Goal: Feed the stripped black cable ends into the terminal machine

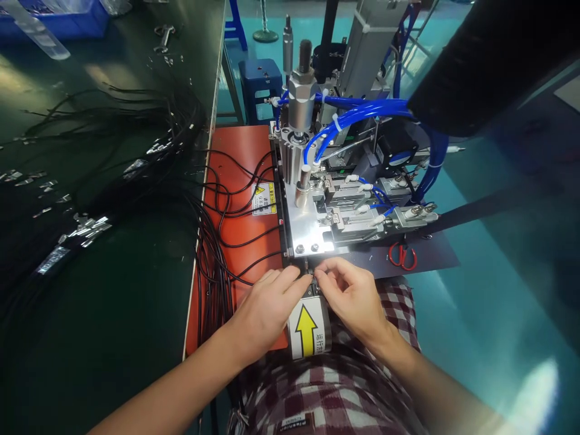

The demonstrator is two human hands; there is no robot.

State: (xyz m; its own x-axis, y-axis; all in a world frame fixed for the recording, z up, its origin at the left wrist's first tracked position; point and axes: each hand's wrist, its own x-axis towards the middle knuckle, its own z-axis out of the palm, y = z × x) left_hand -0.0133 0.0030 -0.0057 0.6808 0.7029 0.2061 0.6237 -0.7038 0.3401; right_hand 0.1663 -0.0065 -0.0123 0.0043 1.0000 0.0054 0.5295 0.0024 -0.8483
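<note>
Machine [308, 226], just one, plus one yellow arrow [307, 329] and one pair of red-handled scissors [402, 255]; its metal plate lies just beyond left hand [267, 302] and right hand [356, 296], both curled close together, whether pinching anything I cannot tell

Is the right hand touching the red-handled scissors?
Apart: the head view shows dark plate between the right hand and the red-handled scissors.
</note>
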